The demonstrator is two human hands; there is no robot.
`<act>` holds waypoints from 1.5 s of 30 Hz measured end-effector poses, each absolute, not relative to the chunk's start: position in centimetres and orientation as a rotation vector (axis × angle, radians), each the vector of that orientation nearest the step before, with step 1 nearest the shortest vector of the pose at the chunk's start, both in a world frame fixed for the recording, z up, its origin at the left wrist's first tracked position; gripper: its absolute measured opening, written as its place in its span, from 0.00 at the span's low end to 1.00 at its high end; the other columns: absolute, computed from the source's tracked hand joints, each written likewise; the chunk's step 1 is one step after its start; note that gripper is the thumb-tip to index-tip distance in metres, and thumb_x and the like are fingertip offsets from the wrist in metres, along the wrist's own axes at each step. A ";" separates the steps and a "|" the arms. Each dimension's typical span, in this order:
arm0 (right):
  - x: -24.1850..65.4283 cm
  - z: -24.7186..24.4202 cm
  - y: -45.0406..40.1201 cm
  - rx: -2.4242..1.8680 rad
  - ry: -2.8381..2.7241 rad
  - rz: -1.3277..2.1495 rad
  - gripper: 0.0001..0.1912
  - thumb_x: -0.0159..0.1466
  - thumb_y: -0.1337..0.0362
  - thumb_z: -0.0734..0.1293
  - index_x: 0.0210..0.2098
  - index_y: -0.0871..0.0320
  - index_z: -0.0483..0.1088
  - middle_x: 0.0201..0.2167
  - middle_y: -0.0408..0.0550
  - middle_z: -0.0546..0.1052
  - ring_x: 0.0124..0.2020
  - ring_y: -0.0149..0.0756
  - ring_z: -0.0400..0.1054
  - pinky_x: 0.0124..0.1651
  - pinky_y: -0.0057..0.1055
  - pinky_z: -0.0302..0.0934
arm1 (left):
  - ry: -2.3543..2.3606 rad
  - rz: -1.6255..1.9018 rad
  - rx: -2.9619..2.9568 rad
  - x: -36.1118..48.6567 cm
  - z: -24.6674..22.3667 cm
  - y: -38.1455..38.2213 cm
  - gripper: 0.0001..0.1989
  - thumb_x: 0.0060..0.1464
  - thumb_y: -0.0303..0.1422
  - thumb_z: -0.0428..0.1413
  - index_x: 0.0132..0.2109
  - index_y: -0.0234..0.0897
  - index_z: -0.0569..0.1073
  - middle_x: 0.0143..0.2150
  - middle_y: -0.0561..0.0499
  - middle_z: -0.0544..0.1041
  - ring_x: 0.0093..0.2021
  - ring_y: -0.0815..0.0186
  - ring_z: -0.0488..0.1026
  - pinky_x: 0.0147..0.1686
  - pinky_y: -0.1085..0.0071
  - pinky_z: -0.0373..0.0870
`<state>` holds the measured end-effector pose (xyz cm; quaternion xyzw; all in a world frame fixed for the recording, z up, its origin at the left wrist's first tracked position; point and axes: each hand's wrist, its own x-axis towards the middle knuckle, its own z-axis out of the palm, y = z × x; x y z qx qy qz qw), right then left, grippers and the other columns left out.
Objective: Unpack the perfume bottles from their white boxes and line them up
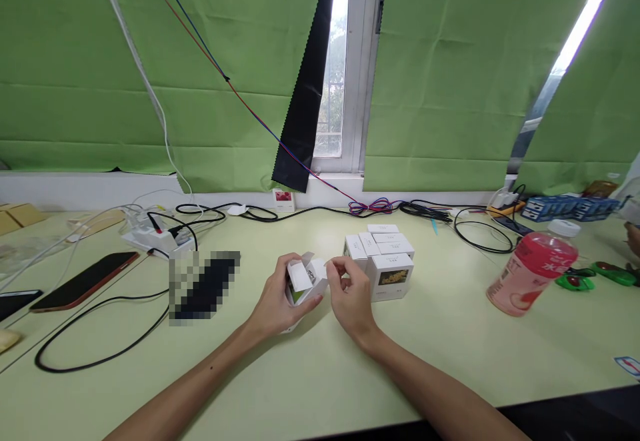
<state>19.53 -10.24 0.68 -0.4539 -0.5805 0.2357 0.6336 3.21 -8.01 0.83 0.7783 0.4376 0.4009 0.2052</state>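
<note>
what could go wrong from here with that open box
The open box in the left hand might spill its contents if tipped. The right hand is at its flap, which could crease if pulled hard. That hand is also near the grouped white boxes and may nudge them.

Your tabletop (310, 394), with both hands at its middle.
One box (301, 280) sat in your left hand (277, 298), your right hand (351, 298) at its right edge; a box cluster (393, 274) stood just right of that, a bottle (533, 271) farther right. To your left lay a phone (90, 281), a power strip (159, 238) behind it; cables (425, 211) lay along the back.
</note>
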 end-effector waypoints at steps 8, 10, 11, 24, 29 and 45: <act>19.5 0.4 -10.3 -1.008 -1.319 0.503 0.09 0.68 0.60 0.60 0.38 0.58 0.69 0.26 0.42 0.68 0.27 0.30 0.62 0.28 0.27 0.57 | 1.195 1.244 2.099 3.3 1.0 -8.2 0.33 0.48 0.40 0.64 0.55 0.43 0.53 0.43 0.50 0.71 0.37 0.64 0.72 0.37 0.68 0.69; 19.4 0.3 -10.2 -0.996 -1.321 0.499 0.09 0.68 0.60 0.60 0.39 0.58 0.68 0.26 0.41 0.66 0.26 0.30 0.60 0.27 0.26 0.56 | 1.199 1.293 2.084 3.4 1.0 -8.1 0.33 0.48 0.40 0.64 0.55 0.44 0.53 0.45 0.50 0.70 0.38 0.64 0.72 0.37 0.67 0.70; 19.4 0.2 -10.2 -0.990 -1.326 0.497 0.08 0.68 0.60 0.60 0.39 0.58 0.68 0.26 0.41 0.66 0.26 0.30 0.60 0.27 0.26 0.56 | 1.201 1.315 2.078 3.4 1.0 -8.1 0.34 0.48 0.40 0.64 0.55 0.44 0.53 0.45 0.50 0.70 0.39 0.64 0.72 0.37 0.67 0.70; 19.1 0.3 -10.4 -0.924 -1.441 0.542 0.08 0.69 0.61 0.60 0.45 0.57 0.65 0.26 0.39 0.67 0.24 0.28 0.61 0.26 0.25 0.56 | 1.184 1.385 2.012 3.2 0.7 -8.0 0.35 0.47 0.38 0.65 0.56 0.45 0.53 0.46 0.50 0.69 0.40 0.63 0.73 0.39 0.66 0.70; 19.1 0.2 -10.4 -0.882 -1.487 0.582 0.11 0.69 0.61 0.60 0.49 0.57 0.64 0.29 0.41 0.69 0.27 0.29 0.65 0.26 0.24 0.58 | 1.141 1.413 2.029 3.0 0.6 -8.2 0.34 0.48 0.37 0.65 0.55 0.45 0.54 0.49 0.49 0.66 0.42 0.63 0.71 0.39 0.67 0.70; 19.2 0.5 -10.7 -0.864 -1.548 0.626 0.15 0.69 0.60 0.59 0.54 0.56 0.64 0.34 0.45 0.71 0.30 0.31 0.67 0.27 0.26 0.60 | 0.892 1.493 2.101 2.3 0.6 -7.6 0.23 0.58 0.39 0.56 0.57 0.44 0.58 0.54 0.44 0.65 0.53 0.57 0.66 0.50 0.60 0.67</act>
